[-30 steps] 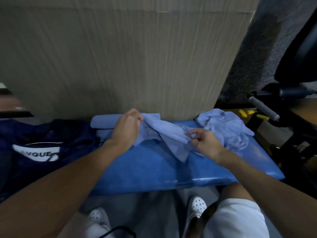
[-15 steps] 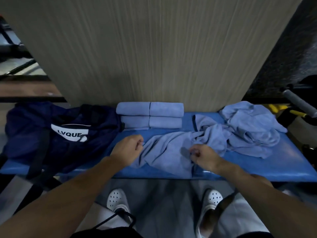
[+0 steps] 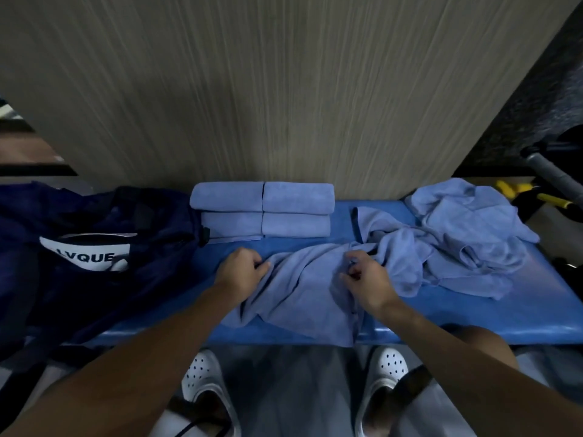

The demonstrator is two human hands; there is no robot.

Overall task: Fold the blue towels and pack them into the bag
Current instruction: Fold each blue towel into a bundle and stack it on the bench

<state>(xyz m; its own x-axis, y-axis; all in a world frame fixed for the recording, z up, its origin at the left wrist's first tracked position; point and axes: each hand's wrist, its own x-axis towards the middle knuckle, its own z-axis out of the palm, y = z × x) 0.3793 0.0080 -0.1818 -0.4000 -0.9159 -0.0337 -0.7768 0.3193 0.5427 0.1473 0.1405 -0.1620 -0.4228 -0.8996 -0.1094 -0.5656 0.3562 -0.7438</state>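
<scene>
At the far left a dark navy bag [image 3: 94,247] lies slumped on the blue padded bench [image 3: 473,313]. Its white label [image 3: 85,255] faces up, and the letters "LVQUE" can be read on it. Just right of the bag, against the pale wood-grain panel [image 3: 284,89] behind the bench, sit the folded towels [image 3: 263,209]. Four light-blue pieces form a neat two-by-two block. Whether the nearer pair lies in front of the farther pair or under it cannot be told.

Nearer the person, the left hand [image 3: 241,272] rests on the bench with its fingers curled, pinching the left edge of the loose towel [image 3: 303,294]. This towel lies rumpled across the middle of the bench, and its lower corner hangs over the front edge. The right hand [image 3: 367,279] grips the same towel farther right, its fingers bent and closed on a fold of cloth near a dark-trimmed edge. The two hands are apart, with a span of cloth between them.

To the right, the crumpled towels [image 3: 467,234] lie in a loose heap on the bench, touching the loose towel. Beyond the heap, off the bench, yellow handles [image 3: 549,200] and a grey bar [image 3: 552,175] show at the frame's edge. Below the bench are the person's white perforated shoes [image 3: 202,376].
</scene>
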